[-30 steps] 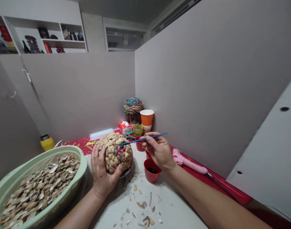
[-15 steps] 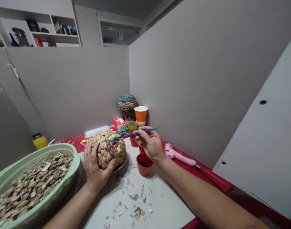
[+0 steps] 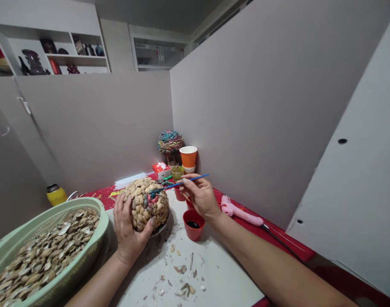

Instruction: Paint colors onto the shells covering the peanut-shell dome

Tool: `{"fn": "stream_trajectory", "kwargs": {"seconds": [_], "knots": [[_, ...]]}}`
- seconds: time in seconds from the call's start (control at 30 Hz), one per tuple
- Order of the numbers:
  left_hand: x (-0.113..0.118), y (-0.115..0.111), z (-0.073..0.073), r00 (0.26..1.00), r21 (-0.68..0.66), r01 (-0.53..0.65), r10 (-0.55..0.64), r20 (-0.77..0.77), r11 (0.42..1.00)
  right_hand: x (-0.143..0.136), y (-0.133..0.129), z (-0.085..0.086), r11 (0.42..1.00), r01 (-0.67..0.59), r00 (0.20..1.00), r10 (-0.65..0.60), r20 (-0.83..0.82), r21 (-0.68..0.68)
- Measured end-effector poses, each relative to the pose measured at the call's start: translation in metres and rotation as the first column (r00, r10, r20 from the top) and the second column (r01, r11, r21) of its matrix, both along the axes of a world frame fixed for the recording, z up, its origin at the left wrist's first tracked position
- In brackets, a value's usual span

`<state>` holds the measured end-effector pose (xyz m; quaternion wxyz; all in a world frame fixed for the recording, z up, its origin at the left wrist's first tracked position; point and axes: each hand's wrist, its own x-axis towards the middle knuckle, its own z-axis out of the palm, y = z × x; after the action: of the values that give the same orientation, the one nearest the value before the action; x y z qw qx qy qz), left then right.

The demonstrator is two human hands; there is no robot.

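My left hand (image 3: 131, 226) is curved around the near left side of a ball covered in tan shells (image 3: 143, 187), with the thumb at its lower front. A small patch on the ball is painted red, grey and dark teal. Pinched between the fingers of my right hand (image 3: 203, 197) is a thin blue paintbrush (image 3: 196, 178), its teal-wet tip touching the painted patch. Below that hand stands a red cup (image 3: 194, 234) with dark liquid inside. Under the ball, part of a dish rim (image 3: 161, 228) shows; the rest is hidden.
A green basket (image 3: 99, 226) of loose shells stands at the left. Shell scraps (image 3: 185, 290) litter the white board (image 3: 226, 273). Behind are a painted ball-topped model (image 3: 170, 142), an orange paper cup (image 3: 188, 157) and a red-and-white box (image 3: 162, 169). A pink glue gun (image 3: 242, 212) lies at right.
The camera view has tilted up slightly, so things sit lower in the picture. The brush tip stays on the painted patch, with only a slight shift. Both grips are the same.
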<state>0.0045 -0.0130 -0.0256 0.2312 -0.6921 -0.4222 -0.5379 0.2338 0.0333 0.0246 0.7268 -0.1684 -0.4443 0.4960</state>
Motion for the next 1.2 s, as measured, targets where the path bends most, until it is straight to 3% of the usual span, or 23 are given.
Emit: {"fn": "stream_trajectory", "kwargs": {"seconds": [0.97, 1.2], "knots": [[-0.0005, -0.0006, -0.0012, 1.0, -0.004, 0.01, -0.01, 0.001, 1.0, 0.0001, -0.0021, 0.0013, 0.997, -0.07, 0.997, 0.07, 0.011, -0.027], [-0.0028, 0.0004, 0.0011, 1.0, -0.023, 0.021, -0.021, 0.016, 1.0, 0.0021, 0.0024, 0.0014, 0.999, -0.029, 0.998, 0.026, -0.054, -0.045]]}}
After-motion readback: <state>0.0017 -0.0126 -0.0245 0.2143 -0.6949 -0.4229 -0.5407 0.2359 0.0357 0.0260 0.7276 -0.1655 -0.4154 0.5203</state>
